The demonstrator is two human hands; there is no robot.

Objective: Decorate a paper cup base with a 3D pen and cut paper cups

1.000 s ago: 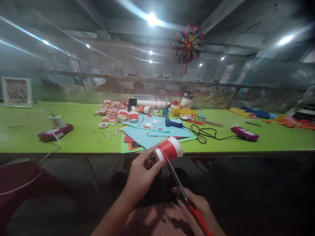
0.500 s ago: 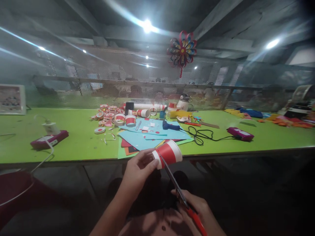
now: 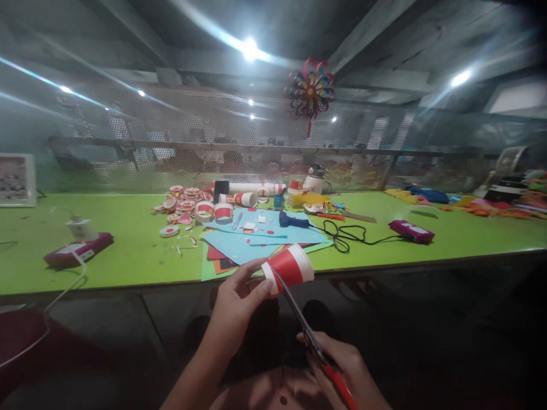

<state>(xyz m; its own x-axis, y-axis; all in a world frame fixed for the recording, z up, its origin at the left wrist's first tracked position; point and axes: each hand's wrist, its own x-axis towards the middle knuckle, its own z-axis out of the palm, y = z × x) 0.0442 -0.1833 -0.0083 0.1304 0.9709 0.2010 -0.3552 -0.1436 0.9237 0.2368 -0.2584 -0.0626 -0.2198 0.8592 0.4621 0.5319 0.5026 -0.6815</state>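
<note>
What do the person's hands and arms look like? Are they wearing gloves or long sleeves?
No gloves: both hands are bare. The left hand has a bare forearm with no sleeve, watch or bracelet showing. The right hand is bare too, and no rings show on its fingers. Below sits a pinkish garment with small buttons.

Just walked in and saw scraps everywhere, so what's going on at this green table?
A person holds a red and white paper cup sideways in the left hand and has red-handled scissors in the right hand, blades at the cup's bottom end. On the green table lie blue paper sheets, cut cup rings and a black cord.
</note>
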